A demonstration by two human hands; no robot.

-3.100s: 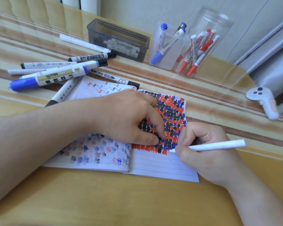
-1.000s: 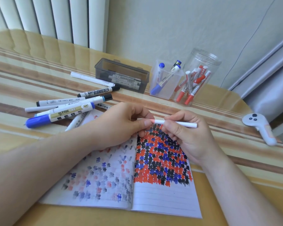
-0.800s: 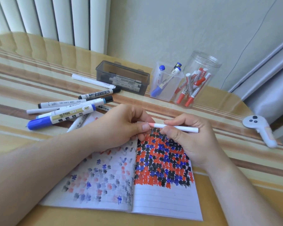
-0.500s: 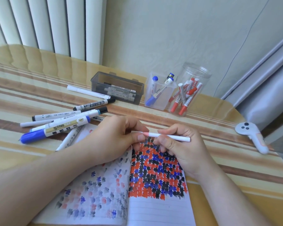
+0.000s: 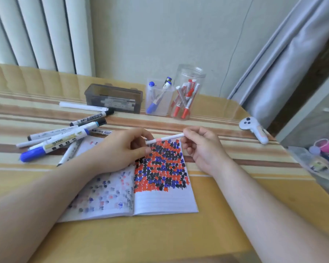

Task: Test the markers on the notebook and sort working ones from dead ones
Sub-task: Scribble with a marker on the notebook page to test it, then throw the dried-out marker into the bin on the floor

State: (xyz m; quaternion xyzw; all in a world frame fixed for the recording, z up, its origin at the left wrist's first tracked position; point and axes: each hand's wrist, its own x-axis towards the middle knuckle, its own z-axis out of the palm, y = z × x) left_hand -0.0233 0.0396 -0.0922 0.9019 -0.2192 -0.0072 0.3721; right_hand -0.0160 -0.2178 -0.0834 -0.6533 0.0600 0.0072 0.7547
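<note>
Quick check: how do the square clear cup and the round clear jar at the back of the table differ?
The square cup is shorter and holds blue-capped markers; the round jar is taller and holds red-capped markers. The cup stands left of the jar. Both are clear, upright and open-topped, side by side near the wall.

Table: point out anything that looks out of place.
A white game controller lies near the table's right edge, unrelated to the markers. Loose markers lie jumbled at left, crossing each other.
</note>
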